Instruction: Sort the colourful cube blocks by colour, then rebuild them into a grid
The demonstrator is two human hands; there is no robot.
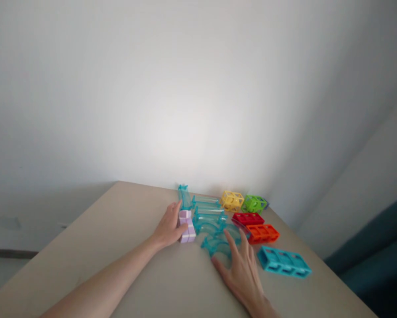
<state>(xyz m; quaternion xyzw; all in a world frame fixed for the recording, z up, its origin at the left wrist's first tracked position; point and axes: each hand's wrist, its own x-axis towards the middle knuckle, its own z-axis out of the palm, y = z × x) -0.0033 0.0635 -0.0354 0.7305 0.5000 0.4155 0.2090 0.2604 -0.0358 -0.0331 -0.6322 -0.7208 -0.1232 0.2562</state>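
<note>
My left hand (pixel 169 226) is at a small stack of lilac and white blocks (pixel 187 234). Its thumb overlaps the near side of the blocks, and the index finger reaches along their far left edge. Over the clear teal curved track pieces (pixel 214 244) my right hand (pixel 240 269) is spread, thumb and fingers apart. Its fingertips cover part of these pieces; whether they touch is unclear. Behind them lie several straight clear teal track pieces (pixel 209 211) in rows, and another one (pixel 184 197) points toward the wall.
To the right lie a teal openwork block (pixel 284 262), an orange one (pixel 263 233) and a red one (pixel 247 218). Yellow (pixel 232 201) and green (pixel 254 203) frames stand at the back by the white wall (pixel 191 97). A dark teal cloth (pixel 380 247) hangs beyond the table's (pixel 95 238) right edge.
</note>
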